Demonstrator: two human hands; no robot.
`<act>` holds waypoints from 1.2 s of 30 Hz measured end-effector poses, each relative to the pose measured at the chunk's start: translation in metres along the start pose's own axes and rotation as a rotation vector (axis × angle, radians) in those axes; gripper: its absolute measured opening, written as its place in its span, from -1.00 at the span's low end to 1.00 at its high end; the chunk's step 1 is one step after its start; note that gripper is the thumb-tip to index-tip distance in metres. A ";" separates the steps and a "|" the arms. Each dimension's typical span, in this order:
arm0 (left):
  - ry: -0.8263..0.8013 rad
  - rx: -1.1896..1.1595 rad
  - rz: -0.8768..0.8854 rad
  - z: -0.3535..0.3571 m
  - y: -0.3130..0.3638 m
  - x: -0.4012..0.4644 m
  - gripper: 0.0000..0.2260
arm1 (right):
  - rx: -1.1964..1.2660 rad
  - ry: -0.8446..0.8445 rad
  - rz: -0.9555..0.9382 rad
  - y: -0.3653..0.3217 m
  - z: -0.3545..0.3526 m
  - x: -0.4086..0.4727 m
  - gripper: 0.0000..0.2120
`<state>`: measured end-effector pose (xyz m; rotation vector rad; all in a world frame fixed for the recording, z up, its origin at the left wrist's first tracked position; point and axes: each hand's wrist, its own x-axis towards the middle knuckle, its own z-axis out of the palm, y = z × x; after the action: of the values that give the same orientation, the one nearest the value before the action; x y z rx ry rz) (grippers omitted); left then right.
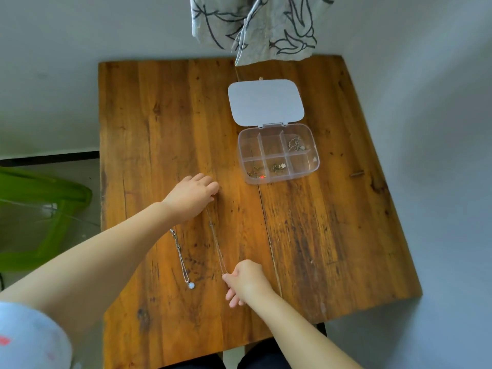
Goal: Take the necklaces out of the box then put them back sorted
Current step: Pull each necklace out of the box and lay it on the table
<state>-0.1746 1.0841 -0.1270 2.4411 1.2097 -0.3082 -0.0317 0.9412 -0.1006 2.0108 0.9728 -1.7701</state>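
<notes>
A thin silver chain necklace (217,246) is held stretched along the worn orange-brown wooden counter (319,235), its near end pinched in the fingers (228,278) of the right hand (246,282) and its far end under the closed fingers (213,191) of the left hand (193,197). Just left of the right fingers, a second silver necklace with a round pale pendant (183,258) is laid out flat. Beyond the left fingers and to their right, a clear plastic six-compartment box (278,153) is seen with its lid open, three compartments holding small necklaces.
</notes>
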 end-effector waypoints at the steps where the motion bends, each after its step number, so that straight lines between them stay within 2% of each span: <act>1: 0.028 -0.007 -0.010 -0.003 0.004 0.002 -0.81 | -0.015 -0.037 -0.016 0.000 -0.008 -0.002 -0.71; 3: 0.146 -0.046 -0.027 -0.012 0.016 0.009 -0.78 | 0.006 -0.037 -0.114 0.001 -0.039 -0.006 -0.72; 7: 0.374 -0.126 -0.059 -0.031 0.052 0.033 -0.72 | 0.014 0.228 -0.330 -0.007 -0.149 -0.010 -0.81; 9: 0.410 -0.171 -0.076 -0.031 0.068 0.045 -0.78 | -0.157 0.432 -0.442 -0.019 -0.205 -0.001 -0.82; 12: 0.402 -0.223 -0.127 -0.024 0.081 0.057 -0.88 | -0.647 0.618 -0.595 -0.042 -0.266 0.031 -0.73; 16: 0.410 -0.233 -0.218 -0.018 0.085 0.062 -0.87 | -1.071 0.602 -0.661 -0.067 -0.301 0.072 -0.64; 19: 0.400 -0.241 -0.244 -0.020 0.087 0.063 -0.87 | -1.229 0.535 -0.642 -0.072 -0.306 0.085 -0.66; 23: 0.387 -0.263 -0.287 -0.021 0.091 0.062 -0.85 | -1.233 0.397 -0.636 -0.070 -0.309 0.092 -0.76; 28: 0.349 -0.295 -0.328 -0.027 0.094 0.060 -0.83 | -1.174 0.208 -0.630 -0.068 -0.317 0.087 -0.74; 36: 0.310 -0.298 -0.355 -0.032 0.099 0.061 -0.83 | -1.303 0.289 -0.704 -0.063 -0.320 0.085 -0.77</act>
<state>-0.0581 1.0877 -0.0953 2.0616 1.6895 0.1542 0.1719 1.2098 -0.1036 1.0615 2.2862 -0.5446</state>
